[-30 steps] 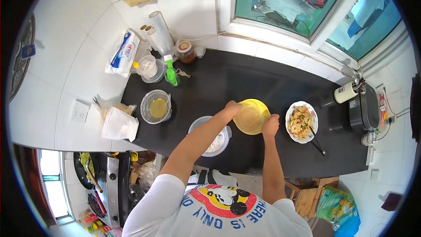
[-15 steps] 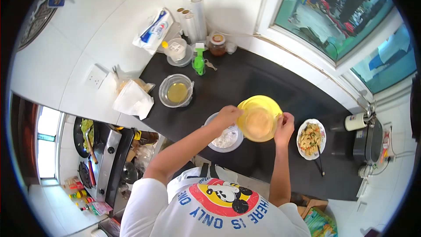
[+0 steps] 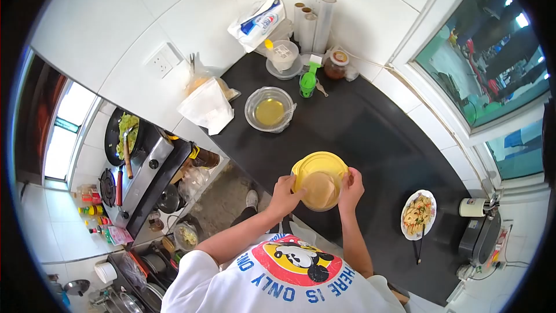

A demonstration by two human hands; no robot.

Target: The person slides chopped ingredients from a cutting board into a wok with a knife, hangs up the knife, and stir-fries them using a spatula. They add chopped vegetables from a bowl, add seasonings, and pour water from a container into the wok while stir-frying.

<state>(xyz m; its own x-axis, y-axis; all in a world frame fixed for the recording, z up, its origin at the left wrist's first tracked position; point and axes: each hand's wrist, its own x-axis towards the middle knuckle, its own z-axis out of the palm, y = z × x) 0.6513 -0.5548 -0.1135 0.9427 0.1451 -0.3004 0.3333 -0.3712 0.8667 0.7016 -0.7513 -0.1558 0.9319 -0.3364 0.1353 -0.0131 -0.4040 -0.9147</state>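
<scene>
Head view: left grip [image 3: 285,196] and right grip [image 3: 351,190] clasp the yellow tub [image 3: 321,163], seemingly a handling step; next calls for steadiness

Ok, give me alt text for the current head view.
A person's left hand and right hand hold a yellow container over a black counter. A bowl of yellow liquid sits farther back; a plate of food with chopsticks lies to the right, a stove to the left.

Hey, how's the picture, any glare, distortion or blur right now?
In the head view, straight edges bow and the corners go black; the small window beyond the stove is washed out white; in the same view, the yellow container, left hand and right hand look fairly sharp.
</scene>
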